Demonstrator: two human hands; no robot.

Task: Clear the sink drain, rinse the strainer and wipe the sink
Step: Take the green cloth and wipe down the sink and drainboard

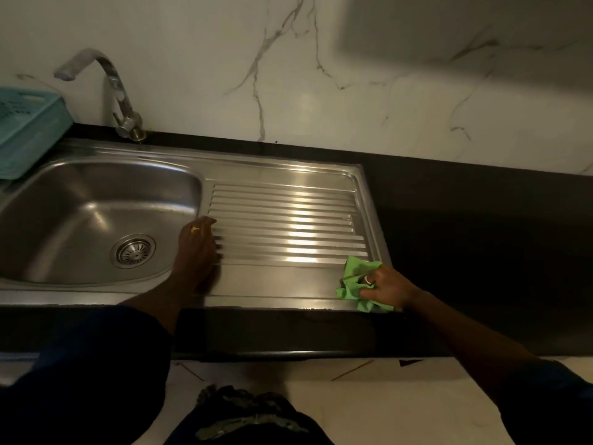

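A stainless steel sink fills the left of the head view, with a round metal strainer seated in its drain. To its right runs the ribbed drainboard. My left hand rests flat on the drainboard's left edge beside the bowl, fingers relaxed and holding nothing. My right hand grips a crumpled green cloth and presses it on the drainboard's front right corner.
A chrome tap stands behind the bowl, its spout pointing left. A teal plastic basket sits at the far left by the sink rim. Dark countertop stretches right of the sink; a marble wall rises behind.
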